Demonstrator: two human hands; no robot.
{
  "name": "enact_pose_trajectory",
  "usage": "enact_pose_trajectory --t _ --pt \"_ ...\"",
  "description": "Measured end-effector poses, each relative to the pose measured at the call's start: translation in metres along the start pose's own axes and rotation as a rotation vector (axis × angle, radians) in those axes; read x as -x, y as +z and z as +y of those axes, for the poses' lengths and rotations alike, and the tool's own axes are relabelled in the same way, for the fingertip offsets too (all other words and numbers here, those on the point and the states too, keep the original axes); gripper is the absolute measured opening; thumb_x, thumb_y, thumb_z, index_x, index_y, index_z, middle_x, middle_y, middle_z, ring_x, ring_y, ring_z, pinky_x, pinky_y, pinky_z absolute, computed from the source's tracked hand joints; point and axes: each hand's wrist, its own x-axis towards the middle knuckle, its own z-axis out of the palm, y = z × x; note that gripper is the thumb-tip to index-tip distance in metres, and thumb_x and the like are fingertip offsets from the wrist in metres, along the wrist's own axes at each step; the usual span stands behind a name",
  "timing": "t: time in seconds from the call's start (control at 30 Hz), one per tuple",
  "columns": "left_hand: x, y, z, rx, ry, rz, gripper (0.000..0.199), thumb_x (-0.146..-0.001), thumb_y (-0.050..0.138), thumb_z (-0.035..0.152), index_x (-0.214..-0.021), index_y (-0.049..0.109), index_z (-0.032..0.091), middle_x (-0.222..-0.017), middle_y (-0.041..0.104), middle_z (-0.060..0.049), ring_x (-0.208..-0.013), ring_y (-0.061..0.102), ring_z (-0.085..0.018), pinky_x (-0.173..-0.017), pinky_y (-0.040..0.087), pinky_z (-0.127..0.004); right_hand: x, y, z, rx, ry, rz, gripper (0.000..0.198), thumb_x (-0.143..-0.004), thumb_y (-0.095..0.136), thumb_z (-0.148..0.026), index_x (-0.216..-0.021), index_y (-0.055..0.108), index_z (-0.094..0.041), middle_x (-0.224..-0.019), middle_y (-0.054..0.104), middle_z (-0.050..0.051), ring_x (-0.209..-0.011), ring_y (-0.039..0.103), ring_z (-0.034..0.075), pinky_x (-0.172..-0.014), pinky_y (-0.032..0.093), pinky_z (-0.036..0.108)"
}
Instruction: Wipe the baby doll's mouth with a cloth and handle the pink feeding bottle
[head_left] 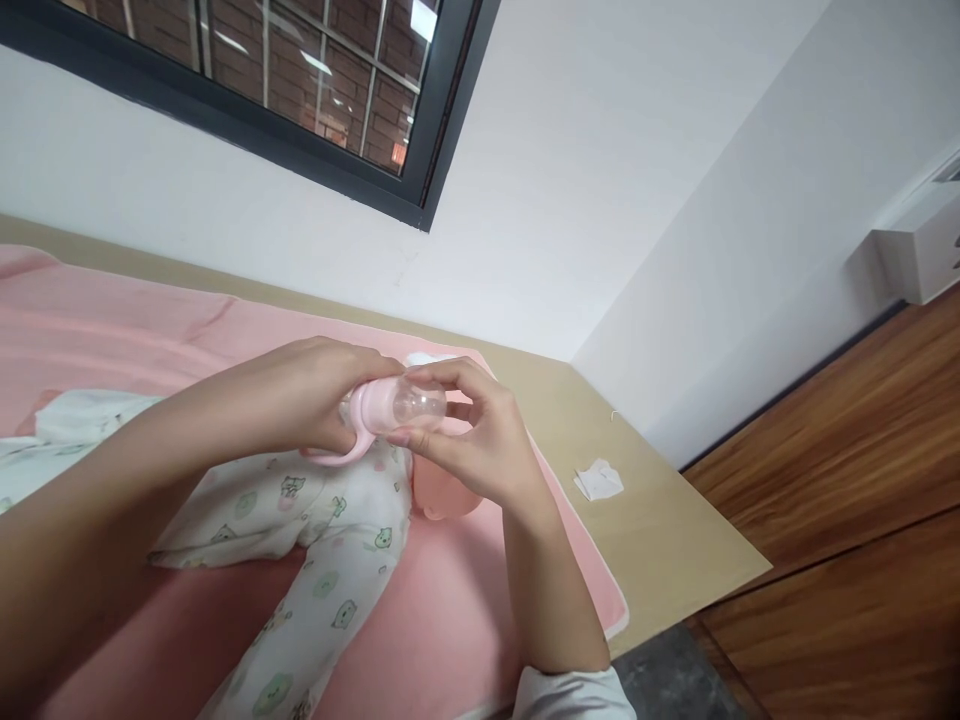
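A baby bottle with a pink collar [380,404] and a curved pink handle is held sideways between my two hands. My left hand [330,380] is closed around the bottle's body, most of which it hides. At the other end, the fingertips and thumb of my right hand [484,432] pinch the clear cap [424,403]. Below the bottle lies a baby doll in white clothes [330,510] printed with green animals. Its smooth head [448,492] shows partly under my right hand; the rest is hidden.
The doll lies on a pink mat [457,590] spread over a beige tabletop [660,540]. A crumpled white tissue [599,480] sits to the right. Behind are a white wall and a dark-framed window [420,190]. Wooden panels [840,480] stand at the right.
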Motion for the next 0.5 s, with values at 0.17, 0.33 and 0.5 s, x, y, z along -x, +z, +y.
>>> enact_pose_trajectory --t 0.17,0.33,0.5 --pt "-0.0005 -0.0014 0.0045 -0.023 -0.008 -0.038 0.032 -0.055 0.055 0.013 -0.08 0.066 0.029 -0.07 0.067 0.008 -0.062 0.061 -0.017 -0.05 0.036 -0.027 -0.0007 -0.0014 0.005 0.011 -0.01 -0.043 0.043 -0.075 0.083 -0.044 -0.111 0.069 -0.026 -0.114 0.066 0.004 -0.111 0.064 0.019 -0.093 0.058 0.036" --pt "-0.0011 -0.001 0.0039 -0.034 -0.017 -0.058 0.032 -0.055 0.054 0.011 -0.079 0.066 0.029 -0.068 0.065 0.007 -0.062 0.061 -0.018 -0.05 0.036 -0.027 -0.0014 -0.0017 0.0074 0.018 -0.016 -0.067 0.042 -0.074 0.084 -0.042 -0.11 0.07 -0.026 -0.113 0.065 0.004 -0.11 0.064 0.018 -0.089 0.059 0.034" --pt "-0.0011 0.0018 0.0004 -0.053 -0.035 -0.068 0.032 -0.055 0.054 0.011 -0.078 0.066 0.03 -0.067 0.065 0.007 -0.063 0.061 -0.018 -0.051 0.036 -0.027 -0.0016 -0.002 0.0073 0.028 -0.018 -0.083 0.041 -0.075 0.083 -0.042 -0.11 0.071 -0.026 -0.113 0.065 0.004 -0.11 0.063 0.018 -0.09 0.059 0.034"
